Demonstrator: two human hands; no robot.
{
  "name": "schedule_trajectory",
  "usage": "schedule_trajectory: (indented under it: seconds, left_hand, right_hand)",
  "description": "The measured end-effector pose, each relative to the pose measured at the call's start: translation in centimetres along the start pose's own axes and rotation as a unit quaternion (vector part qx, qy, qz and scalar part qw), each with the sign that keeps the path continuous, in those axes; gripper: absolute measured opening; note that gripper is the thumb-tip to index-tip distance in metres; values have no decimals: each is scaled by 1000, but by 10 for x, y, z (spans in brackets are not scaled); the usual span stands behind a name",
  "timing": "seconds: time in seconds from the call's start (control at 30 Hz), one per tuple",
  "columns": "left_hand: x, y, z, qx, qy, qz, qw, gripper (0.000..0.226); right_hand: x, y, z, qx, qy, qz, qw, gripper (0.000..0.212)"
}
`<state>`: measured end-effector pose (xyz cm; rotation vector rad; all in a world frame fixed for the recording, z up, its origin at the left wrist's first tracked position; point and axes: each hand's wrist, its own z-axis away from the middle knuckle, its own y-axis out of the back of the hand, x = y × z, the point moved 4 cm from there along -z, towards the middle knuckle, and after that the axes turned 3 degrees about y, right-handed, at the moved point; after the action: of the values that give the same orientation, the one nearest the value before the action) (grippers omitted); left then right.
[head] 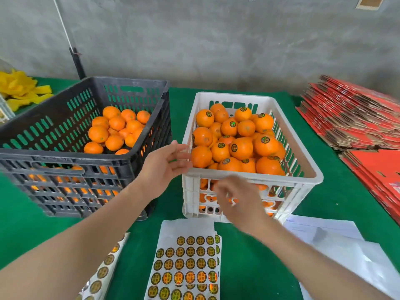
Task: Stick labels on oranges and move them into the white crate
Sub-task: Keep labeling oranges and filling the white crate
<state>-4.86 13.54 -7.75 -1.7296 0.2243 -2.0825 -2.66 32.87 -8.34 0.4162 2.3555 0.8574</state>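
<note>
A white crate (307, 167) on the green table holds several oranges (242, 148), most with round gold labels. A black crate (65, 156) to its left holds several unlabelled oranges (116, 128). My left hand (164, 167) hovers empty at the white crate's near left corner, fingers relaxed and spread. My right hand (236, 200) is blurred in front of the white crate's near wall, fingers loosely curled; whether it pinches a label is unclear. A sheet of round gold labels (186, 265) lies near me, below both hands.
A second label sheet (104, 265) lies at lower left. White backing papers (337, 243) lie at lower right. Flattened red cartons (355, 122) are stacked at the right. Yellow wrappers (19, 89) sit at far left. A grey wall stands behind.
</note>
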Motion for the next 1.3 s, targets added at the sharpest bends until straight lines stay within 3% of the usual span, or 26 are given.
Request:
schedule_trajectory:
  seconds: [0.03, 0.1, 0.2, 0.33, 0.4, 0.5, 0.57, 0.63, 0.7, 0.8, 0.83, 0.9, 1.03, 1.13, 1.23, 1.3]
  left_hand:
    - [-3, 6, 2, 10, 1, -1, 1000, 25]
    - [-13, 19, 7, 33, 11, -5, 999, 25]
    - [-35, 34, 13, 55, 51, -25, 997, 27]
    - [-73, 51, 20, 53, 134, -142, 979, 20]
    - [-94, 56, 23, 4, 185, -251, 950, 20]
    - [-126, 71, 25, -34, 189, -479, 857, 26]
    - [-139, 78, 27, -59, 164, -585, 792, 38]
    - [-145, 80, 29, -78, 136, -631, 760, 47]
    - [-140, 78, 26, -57, 93, -636, 764, 59]
    - [-122, 64, 20, -56, 60, -597, 798, 71]
    - [-115, 58, 17, -73, 62, -557, 825, 61]
    - [-104, 53, 13, -90, 70, -491, 864, 20]
    - [-83, 62, 9, -93, 116, -429, 891, 17]
    - [-77, 65, 16, -128, 199, -332, 913, 6]
    - [-78, 62, 23, -159, 244, -312, 904, 31]
    - [-75, 63, 24, -120, 235, -311, 913, 27]
  right_hand:
    - [2, -26, 17, -108, -60, 0, 992, 27]
    - [20, -72, 50, -295, -180, 50, 937, 35]
    - [48, -108, 72, -383, -302, 136, 863, 50]
    - [60, -135, 69, -367, -356, 196, 837, 64]
    - [61, -143, 71, -346, -373, 202, 837, 68]
    - [58, -144, 76, -311, -386, 211, 843, 75]
    - [52, -138, 77, -284, -372, 212, 858, 61]
    - [44, -127, 75, -213, -345, 165, 899, 38]
    - [34, -115, 73, -100, -356, 5, 929, 19]
    - [17, -103, 66, 1, -389, -237, 890, 25]
    - [12, -101, 64, 2, -392, -274, 878, 27]
    - [6, -97, 59, -14, -392, -333, 857, 26]
    - [9, -86, 59, -93, -408, -330, 846, 27]
    - [2, -86, 57, -103, -406, -323, 849, 28]
    - [-10, -91, 50, -85, -370, -307, 873, 24]
    - [-16, -92, 47, -78, -335, -269, 900, 20]
